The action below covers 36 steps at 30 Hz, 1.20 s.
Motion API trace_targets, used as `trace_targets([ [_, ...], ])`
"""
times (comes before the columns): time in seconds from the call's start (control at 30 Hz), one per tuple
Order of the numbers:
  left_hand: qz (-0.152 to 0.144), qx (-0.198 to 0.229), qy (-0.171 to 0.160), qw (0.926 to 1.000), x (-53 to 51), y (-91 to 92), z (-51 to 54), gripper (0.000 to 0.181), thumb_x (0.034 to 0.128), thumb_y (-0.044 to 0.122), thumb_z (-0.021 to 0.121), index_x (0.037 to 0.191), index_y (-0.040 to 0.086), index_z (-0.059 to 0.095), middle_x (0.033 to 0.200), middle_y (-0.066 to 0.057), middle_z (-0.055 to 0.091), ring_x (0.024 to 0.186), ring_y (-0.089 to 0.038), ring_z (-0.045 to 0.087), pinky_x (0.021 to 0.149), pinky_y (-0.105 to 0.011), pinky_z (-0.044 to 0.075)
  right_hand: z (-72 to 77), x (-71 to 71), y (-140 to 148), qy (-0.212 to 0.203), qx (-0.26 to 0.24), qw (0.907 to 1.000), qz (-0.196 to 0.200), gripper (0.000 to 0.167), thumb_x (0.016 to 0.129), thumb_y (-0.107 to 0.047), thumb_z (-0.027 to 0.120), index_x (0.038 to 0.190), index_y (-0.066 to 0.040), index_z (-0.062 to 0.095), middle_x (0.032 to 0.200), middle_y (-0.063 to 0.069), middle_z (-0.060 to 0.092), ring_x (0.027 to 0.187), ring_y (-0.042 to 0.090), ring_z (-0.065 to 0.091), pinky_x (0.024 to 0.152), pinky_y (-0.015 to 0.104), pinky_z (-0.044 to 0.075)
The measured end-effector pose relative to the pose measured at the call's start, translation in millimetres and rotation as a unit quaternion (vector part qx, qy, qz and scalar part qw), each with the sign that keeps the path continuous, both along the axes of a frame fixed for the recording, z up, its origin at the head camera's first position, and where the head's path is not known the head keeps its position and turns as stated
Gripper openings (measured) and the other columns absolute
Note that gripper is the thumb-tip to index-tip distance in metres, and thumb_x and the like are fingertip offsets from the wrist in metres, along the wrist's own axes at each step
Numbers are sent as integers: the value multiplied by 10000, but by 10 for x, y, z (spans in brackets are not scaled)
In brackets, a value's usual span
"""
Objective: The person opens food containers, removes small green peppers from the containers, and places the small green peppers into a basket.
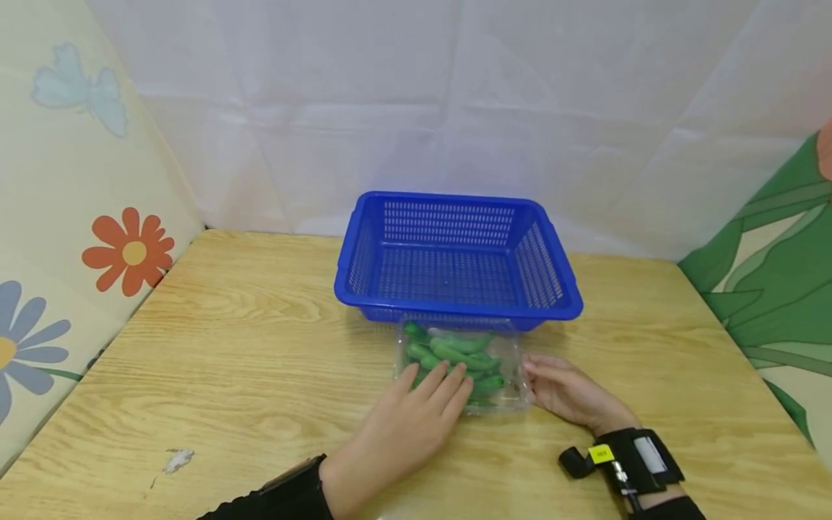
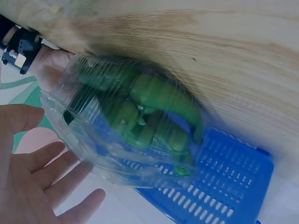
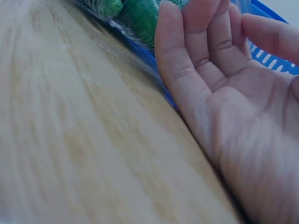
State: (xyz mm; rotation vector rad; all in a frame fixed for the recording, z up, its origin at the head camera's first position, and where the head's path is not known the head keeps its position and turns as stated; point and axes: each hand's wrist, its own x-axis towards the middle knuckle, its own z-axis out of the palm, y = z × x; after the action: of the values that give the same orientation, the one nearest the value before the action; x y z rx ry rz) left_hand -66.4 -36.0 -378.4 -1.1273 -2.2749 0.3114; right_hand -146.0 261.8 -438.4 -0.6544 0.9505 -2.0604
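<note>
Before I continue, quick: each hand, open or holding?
Left hand: open, over the plastic box of green peppers.
Right hand: at the box's right edge; cannot tell whether it grips.

Peppers (image 1: 458,352) lie in the container (image 1: 516,393) — basket (image 1: 445,274) behind

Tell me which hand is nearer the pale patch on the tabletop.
Left. The left hand, fingers over the clear container, lies to the right of the pale patch; the right hand, at the container's right edge, is farther right.
</note>
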Motion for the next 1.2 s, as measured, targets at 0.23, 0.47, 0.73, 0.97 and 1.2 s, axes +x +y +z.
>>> trace_targets([
  [0.23,-39,-99,-190,9998,-30,72,24,419,1026,163,345,1370,145,582,1380,-27,582,1228,-176,566,951,-366,499,8,-23,-6,63,148,9998,-88,453,1062,6,162,1181,-43,597,1068,-16,622,984,80,585,863,231,489],
  [0.47,-113,-339,-244,9991,-51,171,71,398,1033,166,371,1372,163,580,1383,-5,578,1245,-167,549,977,-362,482,11,-2,7,-6,149,9998,-140,438,1066,-2,188,1240,-29,589,1104,-9,619,1003,80,580,869,229,487],
  [0.73,-118,-390,-288,9988,-90,295,108,366,1032,186,418,1359,168,581,1373,4,578,1229,-155,553,978,-352,483,23,11,20,71,221,9996,-141,442,1065,-1,183,1261,-20,578,1118,-3,614,1010,79,574,877,227,488],
  [0.97,-20,-496,-313,9983,-91,370,89,355,1032,189,426,1344,183,594,1366,21,582,1213,-137,564,969,-328,490,20,18,3,12,346,9992,-177,456,1064,-5,183,1253,-22,597,1101,-5,621,1009,80,576,887,234,489],
  [1.2,25,-305,-19,9995,-95,486,83,334,1024,203,431,1296,200,625,1309,42,610,1152,-109,587,930,-295,501,19,27,6,8,340,9993,-167,455,1067,-9,181,1244,-29,600,1113,3,633,1019,86,587,883,232,491],
])
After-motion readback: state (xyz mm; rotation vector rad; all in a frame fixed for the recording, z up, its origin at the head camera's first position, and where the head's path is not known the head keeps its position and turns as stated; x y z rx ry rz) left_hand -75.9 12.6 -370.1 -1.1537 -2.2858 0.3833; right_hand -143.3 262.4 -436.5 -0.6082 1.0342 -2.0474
